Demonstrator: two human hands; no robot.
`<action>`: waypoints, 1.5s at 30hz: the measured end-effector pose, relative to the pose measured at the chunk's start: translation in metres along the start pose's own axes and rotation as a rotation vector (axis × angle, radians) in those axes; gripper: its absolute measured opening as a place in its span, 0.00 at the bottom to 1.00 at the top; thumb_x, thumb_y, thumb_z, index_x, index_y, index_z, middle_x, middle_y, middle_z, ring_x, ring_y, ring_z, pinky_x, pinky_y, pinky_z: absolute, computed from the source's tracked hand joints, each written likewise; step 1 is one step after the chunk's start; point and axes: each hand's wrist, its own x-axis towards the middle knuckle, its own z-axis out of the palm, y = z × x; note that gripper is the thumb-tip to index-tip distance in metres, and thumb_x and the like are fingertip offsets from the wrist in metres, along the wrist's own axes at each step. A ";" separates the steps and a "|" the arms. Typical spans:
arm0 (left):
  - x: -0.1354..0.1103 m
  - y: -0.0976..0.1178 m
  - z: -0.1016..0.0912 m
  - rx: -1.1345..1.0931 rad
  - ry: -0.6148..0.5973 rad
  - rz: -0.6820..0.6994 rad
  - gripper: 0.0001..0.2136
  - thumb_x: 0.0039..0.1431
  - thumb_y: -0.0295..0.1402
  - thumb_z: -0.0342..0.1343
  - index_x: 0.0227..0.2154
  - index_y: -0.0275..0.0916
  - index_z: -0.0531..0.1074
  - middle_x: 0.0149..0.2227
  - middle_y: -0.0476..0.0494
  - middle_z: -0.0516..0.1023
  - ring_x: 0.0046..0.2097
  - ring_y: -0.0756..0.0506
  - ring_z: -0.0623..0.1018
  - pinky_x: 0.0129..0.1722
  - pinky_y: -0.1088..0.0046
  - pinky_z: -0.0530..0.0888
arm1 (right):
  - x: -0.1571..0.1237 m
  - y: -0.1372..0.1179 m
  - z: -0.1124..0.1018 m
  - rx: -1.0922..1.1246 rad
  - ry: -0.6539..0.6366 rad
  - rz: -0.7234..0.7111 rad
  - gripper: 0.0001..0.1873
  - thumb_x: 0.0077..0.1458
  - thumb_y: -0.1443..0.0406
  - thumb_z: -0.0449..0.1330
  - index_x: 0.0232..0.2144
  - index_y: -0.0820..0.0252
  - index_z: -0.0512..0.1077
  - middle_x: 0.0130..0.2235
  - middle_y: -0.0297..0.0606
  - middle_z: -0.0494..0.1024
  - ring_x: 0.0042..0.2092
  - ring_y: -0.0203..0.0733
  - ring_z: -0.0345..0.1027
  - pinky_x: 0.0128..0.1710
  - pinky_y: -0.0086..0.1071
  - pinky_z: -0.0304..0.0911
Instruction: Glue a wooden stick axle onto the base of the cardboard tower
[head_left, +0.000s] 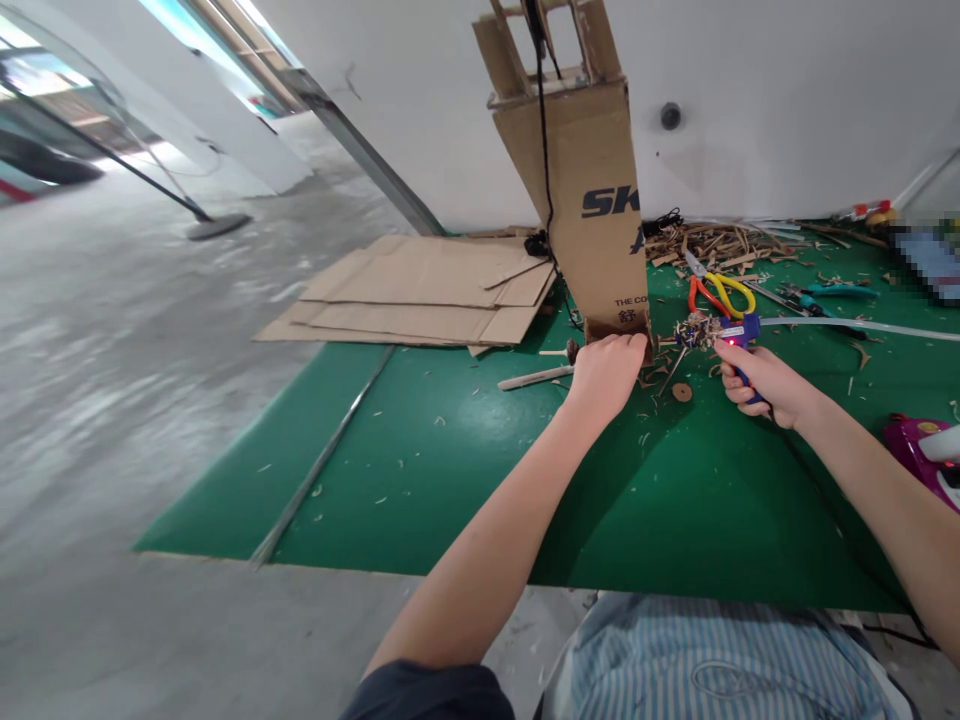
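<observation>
A tall cardboard structure (577, 190) with printed letters stands upright on the green mat (450, 470). At its base my left hand (607, 375) is closed on the lower cardboard edge, its fingertips partly hidden. My right hand (761, 385) is wrapped round the handle of a blue hot glue gun (739, 332) with a lit red spot. The gun's nozzle end, covered in cardboard scraps, points left at the structure's base. A clear glue stick (862, 325) trails from its rear. Just below lies a small cardboard disc (681, 392).
Flat cardboard sheets (427, 285) lie left of the structure. Behind the glue gun are scissors (720, 290) with red and yellow handles, teal-handled pliers (832, 292) and a heap of cardboard strips (712, 245). A magenta device (919, 450) stands at the right edge.
</observation>
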 end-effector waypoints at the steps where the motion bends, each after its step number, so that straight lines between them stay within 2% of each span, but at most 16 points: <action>1: 0.000 0.000 0.000 0.000 0.002 0.002 0.11 0.65 0.22 0.47 0.42 0.36 0.74 0.40 0.36 0.81 0.44 0.38 0.81 0.38 0.66 0.74 | 0.000 0.000 0.000 -0.001 0.001 0.000 0.25 0.60 0.50 0.62 0.22 0.58 0.59 0.20 0.24 0.55 0.18 0.23 0.43 0.10 0.17 0.37; 10: -0.001 -0.002 0.003 0.010 0.037 0.044 0.10 0.65 0.22 0.48 0.40 0.36 0.74 0.40 0.38 0.81 0.44 0.39 0.80 0.38 0.67 0.74 | 0.000 0.000 0.000 0.008 0.006 -0.002 0.25 0.58 0.49 0.63 0.22 0.58 0.60 0.21 0.24 0.55 0.18 0.24 0.44 0.10 0.18 0.37; 13: -0.001 -0.002 0.004 0.018 0.062 0.027 0.10 0.67 0.25 0.47 0.40 0.35 0.74 0.38 0.36 0.81 0.43 0.39 0.81 0.37 0.67 0.73 | 0.001 0.001 -0.002 0.014 -0.005 -0.020 0.23 0.57 0.49 0.64 0.25 0.59 0.63 0.21 0.25 0.55 0.18 0.24 0.44 0.11 0.18 0.38; 18: -0.002 -0.001 0.004 0.009 0.051 -0.026 0.11 0.68 0.26 0.46 0.44 0.36 0.73 0.38 0.35 0.81 0.41 0.39 0.81 0.33 0.69 0.71 | 0.002 0.003 -0.003 0.020 -0.022 -0.042 0.20 0.58 0.49 0.63 0.30 0.60 0.68 0.22 0.25 0.56 0.18 0.24 0.44 0.11 0.18 0.38; 24: -0.001 -0.002 0.003 0.024 0.038 -0.030 0.12 0.66 0.23 0.45 0.44 0.36 0.73 0.37 0.36 0.81 0.41 0.38 0.82 0.31 0.68 0.71 | 0.001 0.001 0.000 0.020 -0.022 -0.041 0.21 0.59 0.49 0.62 0.27 0.60 0.67 0.22 0.25 0.55 0.18 0.24 0.44 0.12 0.18 0.38; 38: -0.001 0.001 -0.003 0.010 -0.008 -0.021 0.13 0.66 0.22 0.45 0.44 0.37 0.74 0.39 0.37 0.82 0.44 0.38 0.82 0.35 0.66 0.73 | 0.002 0.002 0.000 0.006 -0.016 -0.016 0.24 0.58 0.48 0.63 0.25 0.60 0.64 0.21 0.24 0.55 0.18 0.23 0.45 0.11 0.18 0.39; 45: -0.001 -0.001 0.000 -0.001 0.015 -0.013 0.13 0.66 0.23 0.46 0.43 0.37 0.74 0.39 0.38 0.82 0.43 0.38 0.82 0.33 0.66 0.72 | 0.001 0.002 0.000 -0.003 -0.003 -0.010 0.24 0.57 0.47 0.63 0.25 0.59 0.63 0.21 0.24 0.56 0.18 0.23 0.45 0.11 0.18 0.38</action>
